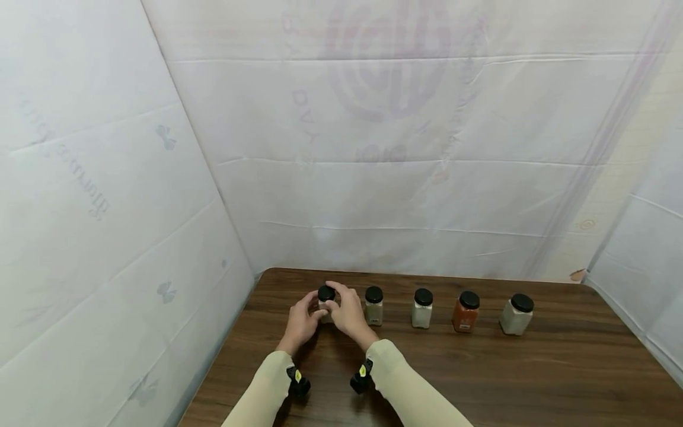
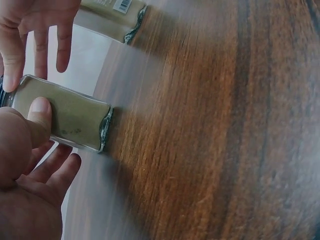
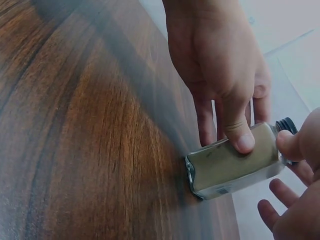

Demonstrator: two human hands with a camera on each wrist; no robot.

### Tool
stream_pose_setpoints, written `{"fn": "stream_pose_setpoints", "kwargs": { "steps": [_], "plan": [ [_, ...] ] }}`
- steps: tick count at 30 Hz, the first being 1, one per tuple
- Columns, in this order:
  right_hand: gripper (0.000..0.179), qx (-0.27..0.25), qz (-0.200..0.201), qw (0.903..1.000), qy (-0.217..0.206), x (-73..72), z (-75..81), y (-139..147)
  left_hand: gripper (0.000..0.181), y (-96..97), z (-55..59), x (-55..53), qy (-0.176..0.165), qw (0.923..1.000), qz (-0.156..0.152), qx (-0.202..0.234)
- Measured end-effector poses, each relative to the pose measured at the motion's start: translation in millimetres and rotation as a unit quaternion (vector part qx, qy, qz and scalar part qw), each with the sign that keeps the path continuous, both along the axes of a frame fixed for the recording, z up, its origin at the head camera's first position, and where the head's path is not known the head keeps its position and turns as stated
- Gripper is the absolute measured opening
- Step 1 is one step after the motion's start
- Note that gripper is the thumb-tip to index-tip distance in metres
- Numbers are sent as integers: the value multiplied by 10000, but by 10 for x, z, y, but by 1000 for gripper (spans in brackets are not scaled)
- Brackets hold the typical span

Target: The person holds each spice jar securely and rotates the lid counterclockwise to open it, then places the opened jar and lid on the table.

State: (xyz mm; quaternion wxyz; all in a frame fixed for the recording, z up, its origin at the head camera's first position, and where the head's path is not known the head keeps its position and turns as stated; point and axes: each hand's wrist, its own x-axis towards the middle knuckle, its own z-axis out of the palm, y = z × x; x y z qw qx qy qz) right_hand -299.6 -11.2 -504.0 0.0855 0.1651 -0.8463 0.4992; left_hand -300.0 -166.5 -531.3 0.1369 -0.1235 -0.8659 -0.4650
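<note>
A clear spice jar [image 1: 326,319] of greenish-brown powder stands at the left end of a row of jars, between both hands. My left hand [image 1: 301,325] grips its body, the thumb flat on one face and the fingers round the far side, as the right wrist view shows with the jar [image 3: 235,157]. At the top, my right hand [image 1: 348,313] holds the black screw lid [image 1: 326,292], its thumb at the ribbed edge in the right wrist view. The jar's base is right at the tabletop in the left wrist view.
To the right stand a jar of pale brown powder [image 1: 374,309], a whitish jar [image 1: 421,314], a jar of orange-red powder [image 1: 464,317] and another whitish jar [image 1: 514,319], all black-lidded. The brown wooden table [image 1: 427,379] meets a white sheet wall [image 1: 373,196] behind.
</note>
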Motion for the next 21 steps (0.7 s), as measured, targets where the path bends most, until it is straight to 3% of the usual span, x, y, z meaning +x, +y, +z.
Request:
{"fn": "stream_pose_setpoints", "kwargs": {
  "steps": [9,21],
  "plan": [
    [59,41,-111,9999,43,-10,11,12,42,-6,-7,-4,-26,9999,105,-86],
    [50,19,-518,9985,195,-34,-39,-22,42,7,-16,6,-144,9998,99,-82]
  ]
}}
